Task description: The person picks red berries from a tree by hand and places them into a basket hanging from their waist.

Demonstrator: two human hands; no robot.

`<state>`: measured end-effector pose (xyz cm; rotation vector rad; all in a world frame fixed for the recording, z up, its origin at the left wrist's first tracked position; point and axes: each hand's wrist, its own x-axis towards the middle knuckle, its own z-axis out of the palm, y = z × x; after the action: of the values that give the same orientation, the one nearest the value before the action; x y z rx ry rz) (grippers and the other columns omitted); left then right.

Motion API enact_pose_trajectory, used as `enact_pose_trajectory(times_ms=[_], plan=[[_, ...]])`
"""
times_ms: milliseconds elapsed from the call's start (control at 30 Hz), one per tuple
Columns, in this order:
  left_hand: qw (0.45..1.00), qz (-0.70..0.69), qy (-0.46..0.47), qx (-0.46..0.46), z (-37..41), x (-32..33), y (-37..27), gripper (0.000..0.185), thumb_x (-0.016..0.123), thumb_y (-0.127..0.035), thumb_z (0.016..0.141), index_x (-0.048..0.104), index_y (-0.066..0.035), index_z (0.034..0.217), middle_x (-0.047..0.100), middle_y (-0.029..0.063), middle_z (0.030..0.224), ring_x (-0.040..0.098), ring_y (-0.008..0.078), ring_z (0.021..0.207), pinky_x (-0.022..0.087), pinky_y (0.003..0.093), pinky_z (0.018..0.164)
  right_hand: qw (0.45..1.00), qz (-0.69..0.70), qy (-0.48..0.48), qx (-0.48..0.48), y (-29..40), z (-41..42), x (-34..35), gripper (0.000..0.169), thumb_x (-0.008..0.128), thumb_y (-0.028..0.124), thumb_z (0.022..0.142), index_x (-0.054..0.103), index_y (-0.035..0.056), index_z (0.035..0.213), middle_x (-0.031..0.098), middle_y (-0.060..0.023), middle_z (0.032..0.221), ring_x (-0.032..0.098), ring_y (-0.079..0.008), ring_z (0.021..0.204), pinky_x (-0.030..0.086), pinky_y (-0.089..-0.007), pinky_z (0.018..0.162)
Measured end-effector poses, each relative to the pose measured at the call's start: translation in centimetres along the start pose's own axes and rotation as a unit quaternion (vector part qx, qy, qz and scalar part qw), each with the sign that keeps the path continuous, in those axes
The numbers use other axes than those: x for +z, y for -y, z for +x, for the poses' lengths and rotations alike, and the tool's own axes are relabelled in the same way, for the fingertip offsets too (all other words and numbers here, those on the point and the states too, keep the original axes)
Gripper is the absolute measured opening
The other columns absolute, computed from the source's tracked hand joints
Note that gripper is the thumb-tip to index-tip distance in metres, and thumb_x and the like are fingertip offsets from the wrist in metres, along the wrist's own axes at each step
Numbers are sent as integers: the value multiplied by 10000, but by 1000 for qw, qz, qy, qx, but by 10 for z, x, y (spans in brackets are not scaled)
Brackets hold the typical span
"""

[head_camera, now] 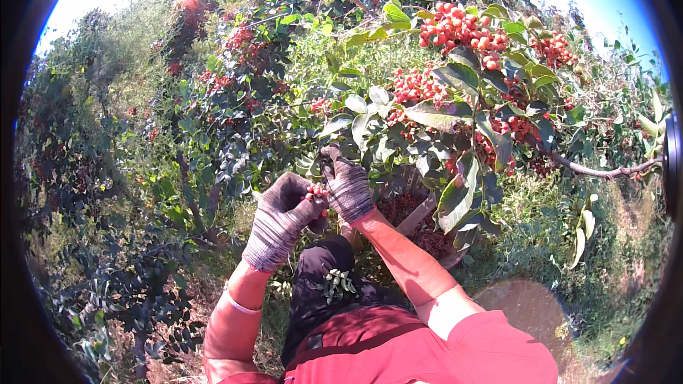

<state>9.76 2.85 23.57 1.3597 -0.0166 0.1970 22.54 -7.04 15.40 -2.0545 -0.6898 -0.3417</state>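
My left hand (280,218), in a grey striped knit glove with dark palm and fingers, is closed around a small cluster of red berries (317,190). Close beside it, my right hand (348,186) wears a matching glove and reaches up to the leaves at the lower edge of a shrub. Its fingertips are bent together against the foliage, and whether they grip a stem is hidden. To the right above the hands hangs a leafy branch with dense red berry clusters (459,29). Beneath my right forearm, a container holds many picked red berries (397,207).
A bare woody branch (613,172) juts in from the right. A slanted bar (418,217) crosses the berry container. Leaf sprigs (338,284) lie against my dark trousers (304,304). More berry-laden shrubs (235,80) stand ahead and left, with grass and weeds (597,282) at right.
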Motion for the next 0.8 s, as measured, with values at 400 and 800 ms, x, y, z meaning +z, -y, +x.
enact_pose_trajectory(times_ms=[400, 800], plan=[[976, -207, -61, -6, 85, -2, -4, 367, 669, -175, 789, 522, -43, 1098, 555, 27, 829, 532, 108, 654, 483, 241, 544, 985, -151, -49, -69, -13, -5, 11, 391, 554, 108, 778, 498, 33, 1158, 602, -162, 846, 584, -330, 767, 459, -406, 676], [948, 192, -191, 170, 109, -1, 26, 147, 639, -168, 811, 579, -45, 865, 554, 0, 709, 470, 83, 619, 411, 234, 565, 995, -37, -76, -61, -6, -8, 3, 311, 570, 130, 768, 554, 12, 1055, 596, -205, 907, 567, -364, 837, 456, -419, 738]])
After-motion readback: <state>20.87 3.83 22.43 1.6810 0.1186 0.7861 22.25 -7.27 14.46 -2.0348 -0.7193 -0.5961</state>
